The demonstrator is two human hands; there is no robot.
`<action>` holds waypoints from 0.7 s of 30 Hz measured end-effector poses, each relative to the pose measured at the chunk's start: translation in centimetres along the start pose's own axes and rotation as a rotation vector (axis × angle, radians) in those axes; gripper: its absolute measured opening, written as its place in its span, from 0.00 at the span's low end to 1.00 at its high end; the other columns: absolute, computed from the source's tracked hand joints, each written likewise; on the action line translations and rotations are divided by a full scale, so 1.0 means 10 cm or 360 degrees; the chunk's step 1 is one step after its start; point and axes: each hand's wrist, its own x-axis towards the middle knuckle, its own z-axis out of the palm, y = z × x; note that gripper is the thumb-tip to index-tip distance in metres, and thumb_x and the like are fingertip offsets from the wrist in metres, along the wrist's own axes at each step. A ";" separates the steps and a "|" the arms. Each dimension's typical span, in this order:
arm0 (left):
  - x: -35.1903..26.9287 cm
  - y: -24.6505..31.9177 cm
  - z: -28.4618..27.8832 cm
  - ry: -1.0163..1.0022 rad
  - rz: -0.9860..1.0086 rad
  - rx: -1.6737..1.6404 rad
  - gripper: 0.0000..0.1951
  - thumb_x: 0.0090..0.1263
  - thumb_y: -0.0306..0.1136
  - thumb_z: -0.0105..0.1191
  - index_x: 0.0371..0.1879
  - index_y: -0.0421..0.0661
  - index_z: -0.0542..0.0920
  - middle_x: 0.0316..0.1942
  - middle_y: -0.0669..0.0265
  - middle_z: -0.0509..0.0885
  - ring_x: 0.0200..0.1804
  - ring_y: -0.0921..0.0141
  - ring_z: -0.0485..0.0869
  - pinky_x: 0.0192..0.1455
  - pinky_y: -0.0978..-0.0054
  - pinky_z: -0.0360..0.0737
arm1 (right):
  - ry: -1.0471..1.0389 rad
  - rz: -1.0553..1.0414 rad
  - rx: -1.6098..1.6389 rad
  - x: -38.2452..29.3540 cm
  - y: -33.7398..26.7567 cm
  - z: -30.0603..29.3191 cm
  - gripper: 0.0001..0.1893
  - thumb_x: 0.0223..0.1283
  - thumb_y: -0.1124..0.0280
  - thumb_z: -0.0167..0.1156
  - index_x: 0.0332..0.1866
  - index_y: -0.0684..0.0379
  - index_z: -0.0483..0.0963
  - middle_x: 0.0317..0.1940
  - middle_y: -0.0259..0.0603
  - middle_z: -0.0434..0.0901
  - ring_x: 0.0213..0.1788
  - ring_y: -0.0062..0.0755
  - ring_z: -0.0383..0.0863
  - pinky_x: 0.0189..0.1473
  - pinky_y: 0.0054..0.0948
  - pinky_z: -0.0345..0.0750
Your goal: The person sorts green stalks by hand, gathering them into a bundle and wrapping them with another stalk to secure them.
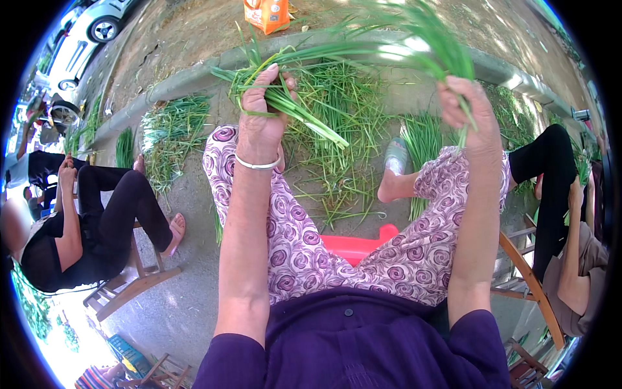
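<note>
My left hand (266, 104) grips a bundle of long green leaf stalks (311, 125), likely Chinese chives, with the pale cut ends pointing down and to the right. A silvery bangle (258, 165) circles that wrist. Raised at the upper right, my right hand (469, 109) holds a second bunch of green stalks (440, 46) by its lower ends; the leaves are blurred and fan out upward and to the left. Below and between the hands, a loose heap of green and yellowed leaves (335, 107) covers the ground. A more orderly pile of stalks (423, 138) lies beside my slippered foot.
A concrete kerb (170, 90) runs behind the heap, with an orange bag (267, 17) beyond it. Seated people (112, 204) are at left and right on wooden chairs (133, 287). A red plastic stool (352, 247) shows between my legs. More leaves (175, 131) lie at left.
</note>
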 end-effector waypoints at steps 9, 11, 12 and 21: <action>0.00 0.04 -0.10 0.0084 0.0038 0.0007 0.05 0.67 0.28 0.54 0.37 0.41 0.76 0.31 0.64 0.79 0.33 0.70 0.77 0.31 0.76 0.76 | 0.0114 -0.0486 0.0997 0.10 -0.10 -0.63 0.08 0.65 0.74 0.52 0.44 0.67 0.68 0.27 0.38 0.74 0.13 0.15 0.57 0.15 0.18 0.58; 0.01 0.05 -0.12 0.0111 0.0074 0.0016 0.06 0.67 0.28 0.55 0.38 0.41 0.76 0.31 0.64 0.79 0.33 0.70 0.77 0.32 0.76 0.76 | 0.0131 -0.0578 0.1002 0.12 -0.09 -0.79 0.08 0.65 0.74 0.51 0.45 0.67 0.68 0.28 0.38 0.73 0.14 0.15 0.57 0.17 0.18 0.57; 0.02 0.04 -0.12 0.0124 0.0086 0.0018 0.06 0.67 0.28 0.55 0.39 0.41 0.76 0.31 0.64 0.79 0.34 0.70 0.77 0.32 0.76 0.77 | 0.0256 -0.0627 0.0981 0.11 -0.09 -0.79 0.08 0.66 0.75 0.51 0.45 0.68 0.68 0.28 0.37 0.74 0.14 0.14 0.56 0.17 0.18 0.56; -0.02 -0.08 0.00 0.0018 -0.0028 0.0200 0.12 0.66 0.29 0.56 0.47 0.41 0.76 0.32 0.68 0.79 0.36 0.71 0.78 0.35 0.78 0.78 | 0.0007 -0.0362 0.0905 0.16 0.00 -0.38 0.15 0.65 0.75 0.48 0.53 0.72 0.66 0.29 0.35 0.74 0.18 0.12 0.61 0.19 0.16 0.63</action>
